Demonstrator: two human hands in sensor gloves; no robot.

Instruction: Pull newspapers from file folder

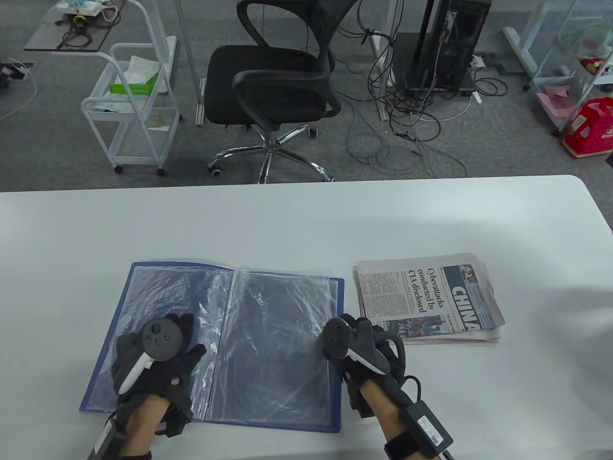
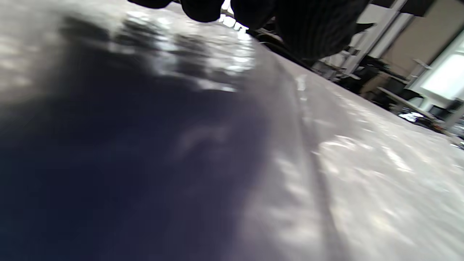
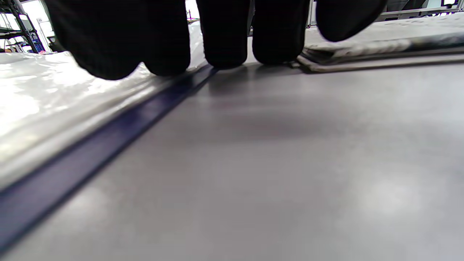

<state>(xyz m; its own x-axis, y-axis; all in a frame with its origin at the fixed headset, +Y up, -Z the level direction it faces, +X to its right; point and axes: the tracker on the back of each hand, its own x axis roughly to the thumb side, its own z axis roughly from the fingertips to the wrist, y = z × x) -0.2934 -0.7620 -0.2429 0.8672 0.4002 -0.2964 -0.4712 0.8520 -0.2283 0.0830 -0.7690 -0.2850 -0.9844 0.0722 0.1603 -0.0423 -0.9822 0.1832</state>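
The newspapers (image 1: 428, 298) lie folded on the surface (image 1: 306, 220), just right of the open folder (image 1: 268, 345), long axis left-right. I see my right hand (image 1: 357, 342) nearer, at the folder's right edge, holding nothing. My left hand (image 1: 155, 352) rests flat on the left sleeve.

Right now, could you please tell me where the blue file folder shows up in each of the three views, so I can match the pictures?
Table view: the blue file folder lies open, lower left of centre, under the left hand.
Left wrist view: its clear sleeves fill the frame, blurred.
Right wrist view: its blue edge runs diagonally at left.
Shared landmark: the folded newspaper, right of the folder, upper right in the right wrist view; the left wrist view does not show it.
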